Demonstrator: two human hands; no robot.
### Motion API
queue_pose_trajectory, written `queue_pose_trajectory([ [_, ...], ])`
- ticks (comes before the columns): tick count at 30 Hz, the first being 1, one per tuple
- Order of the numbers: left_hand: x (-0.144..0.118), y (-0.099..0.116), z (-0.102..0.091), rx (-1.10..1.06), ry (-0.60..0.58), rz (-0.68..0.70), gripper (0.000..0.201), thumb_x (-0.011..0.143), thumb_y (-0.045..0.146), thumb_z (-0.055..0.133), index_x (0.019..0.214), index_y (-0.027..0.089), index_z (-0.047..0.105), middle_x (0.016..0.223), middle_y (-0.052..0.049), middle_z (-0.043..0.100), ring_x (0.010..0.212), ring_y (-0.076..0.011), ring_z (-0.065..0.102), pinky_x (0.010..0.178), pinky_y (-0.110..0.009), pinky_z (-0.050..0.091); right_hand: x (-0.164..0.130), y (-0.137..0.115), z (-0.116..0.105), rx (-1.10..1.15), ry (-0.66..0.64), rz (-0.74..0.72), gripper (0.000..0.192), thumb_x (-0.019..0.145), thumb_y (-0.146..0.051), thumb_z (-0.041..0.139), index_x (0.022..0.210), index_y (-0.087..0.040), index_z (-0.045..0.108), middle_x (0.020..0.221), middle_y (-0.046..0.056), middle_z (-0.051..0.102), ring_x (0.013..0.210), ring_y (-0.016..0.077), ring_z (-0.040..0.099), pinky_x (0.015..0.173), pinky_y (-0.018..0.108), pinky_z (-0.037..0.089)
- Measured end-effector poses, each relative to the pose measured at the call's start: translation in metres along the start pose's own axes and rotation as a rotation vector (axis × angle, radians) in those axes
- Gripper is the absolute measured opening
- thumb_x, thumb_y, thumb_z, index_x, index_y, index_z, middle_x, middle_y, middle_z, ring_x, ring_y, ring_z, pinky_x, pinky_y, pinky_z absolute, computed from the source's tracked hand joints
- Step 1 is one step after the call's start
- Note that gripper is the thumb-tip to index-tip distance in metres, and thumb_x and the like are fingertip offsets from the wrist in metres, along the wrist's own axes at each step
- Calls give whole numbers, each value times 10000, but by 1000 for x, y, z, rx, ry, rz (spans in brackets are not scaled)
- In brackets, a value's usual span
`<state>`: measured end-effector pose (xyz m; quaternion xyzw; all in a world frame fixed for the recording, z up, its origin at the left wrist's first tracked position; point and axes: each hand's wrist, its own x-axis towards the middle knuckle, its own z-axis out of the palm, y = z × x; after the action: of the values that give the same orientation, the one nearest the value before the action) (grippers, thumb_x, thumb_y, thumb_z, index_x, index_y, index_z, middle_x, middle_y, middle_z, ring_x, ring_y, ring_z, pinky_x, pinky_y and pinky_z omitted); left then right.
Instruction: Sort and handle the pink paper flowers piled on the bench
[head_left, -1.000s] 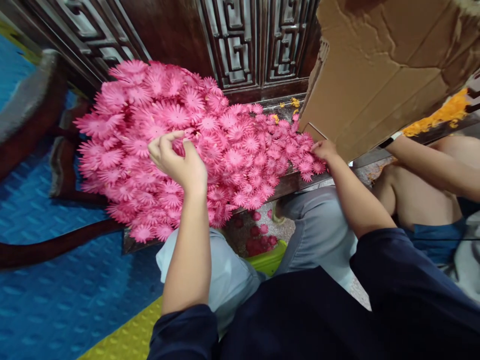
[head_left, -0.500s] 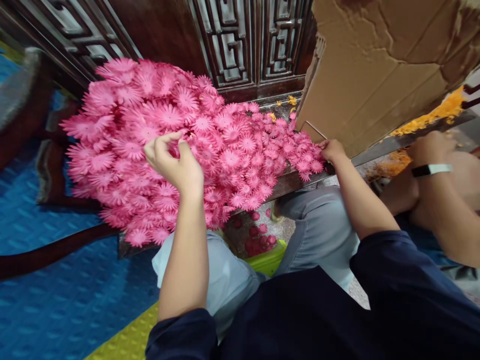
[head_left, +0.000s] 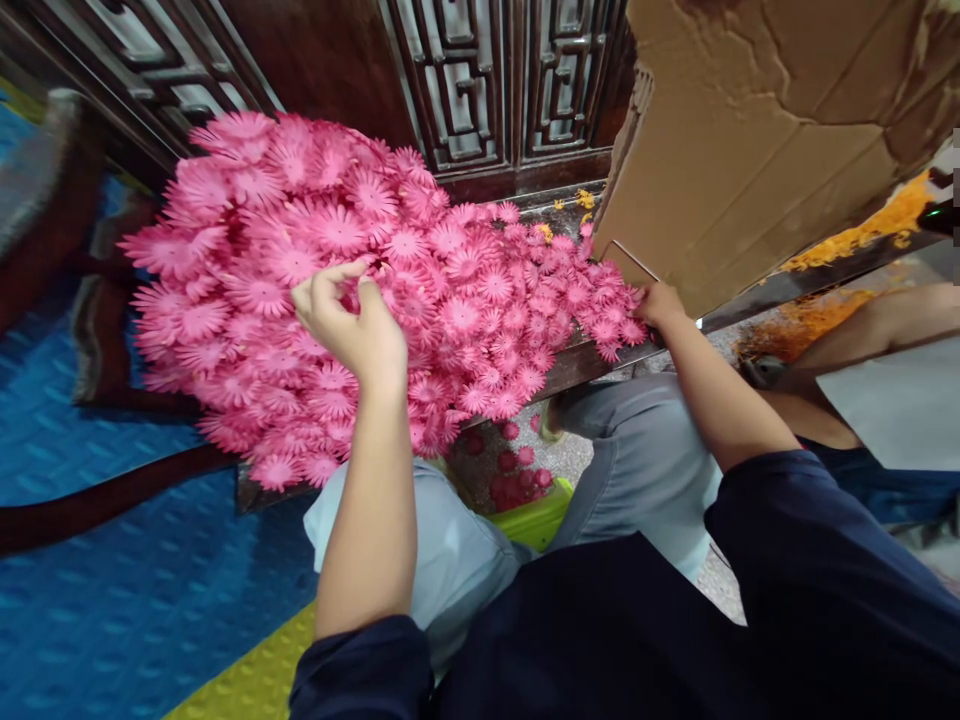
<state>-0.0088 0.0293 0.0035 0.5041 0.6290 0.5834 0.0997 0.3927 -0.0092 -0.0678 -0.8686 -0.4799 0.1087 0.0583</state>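
Flowers (head_left: 461, 315) around the curled left hand (head_left: 349, 325) could spill if nudged; whether it or the right hand (head_left: 660, 305) grips any is unclear.

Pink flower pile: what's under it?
A dark wooden surface; its near edge shows, plus a corner at lower left. The flowers cover its top there, so anything else beneath them can't be seen.
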Motion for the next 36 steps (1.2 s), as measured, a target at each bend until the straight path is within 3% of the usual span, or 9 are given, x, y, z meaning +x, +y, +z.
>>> queue_pose_trajectory([
  [6, -5, 6, -1, 31, 14, 51, 209, 713, 42, 533, 860, 140, 643, 979, -58, 573, 998, -179, 525, 1000, -351, 361, -11, -3, -19, 161, 164, 80, 180, 655, -54, 538, 751, -103, 682, 869, 169, 716, 870, 275, 663, 842, 362, 493],
  [10, -14, 19, -5, 100, 32, 150, 200, 716, 83, 571, 864, 202, 632, 1029, -48, 557, 1123, -213, 483, 1058, -413, 308, -33, -28, -38, 513, 287, 30, 181, 654, -99, 576, 806, -130, 670, 815, 106, 704, 796, 220, 656, 805, 391, 517],
  [13, -26, 32, -9, -60, -231, 226, 135, 759, 188, 599, 890, 213, 622, 987, -33, 593, 1067, -203, 524, 1013, -402, 365, -62, -76, -52, 959, 84, -243, 204, 646, -200, 671, 849, -185, 651, 804, 35, 677, 779, 170, 643, 755, 359, 532],
  [15, -37, 37, -12, -237, -477, 254, 168, 775, 282, 621, 932, 222, 623, 979, -29, 621, 975, -180, 566, 938, -354, 425, -87, -115, -58, 1117, -83, -409, 253, 612, -267, 741, 839, -220, 642, 812, 11, 655, 809, 155, 634, 755, 328, 524],
  [17, -47, 37, -15, -371, -596, 220, 224, 786, 352, 625, 970, 226, 613, 970, -30, 636, 900, -158, 587, 863, -315, 457, -111, -149, -59, 1204, -205, -494, 309, 567, -332, 791, 811, -229, 631, 813, 2, 637, 819, 148, 621, 751, 311, 517],
  [22, -54, 23, -24, -516, -463, -17, 235, 738, 372, 691, 843, 215, 550, 812, 6, 582, 762, -109, 565, 757, -242, 463, -144, -194, -45, 1310, -359, -527, 362, 558, -432, 789, 801, -244, 599, 801, -5, 614, 840, 147, 604, 766, 298, 504],
  [29, -45, 10, -21, -647, -539, -195, 343, 661, 451, 741, 840, 226, 554, 810, 11, 599, 760, -102, 585, 722, -224, 476, -143, -212, -29, 1269, -241, -553, 336, 616, -483, 732, 809, -255, 579, 863, -2, 601, 913, 158, 578, 808, 295, 474],
  [33, -48, 4, -14, -682, -481, -230, 384, 645, 484, 742, 885, 213, 612, 866, -15, 655, 798, -126, 616, 748, -252, 487, -139, -213, -22, 1288, -149, -589, 317, 644, -486, 717, 794, -245, 578, 842, -6, 588, 873, 147, 574, 823, 294, 467],
  [36, -51, 6, -16, -564, -430, -113, 296, 703, 454, 705, 847, 203, 642, 836, -16, 667, 769, -134, 611, 732, -265, 479, -137, -208, -17, 1319, -133, -604, 315, 654, -474, 720, 810, -237, 583, 851, -6, 596, 858, 136, 578, 826, 293, 470],
])
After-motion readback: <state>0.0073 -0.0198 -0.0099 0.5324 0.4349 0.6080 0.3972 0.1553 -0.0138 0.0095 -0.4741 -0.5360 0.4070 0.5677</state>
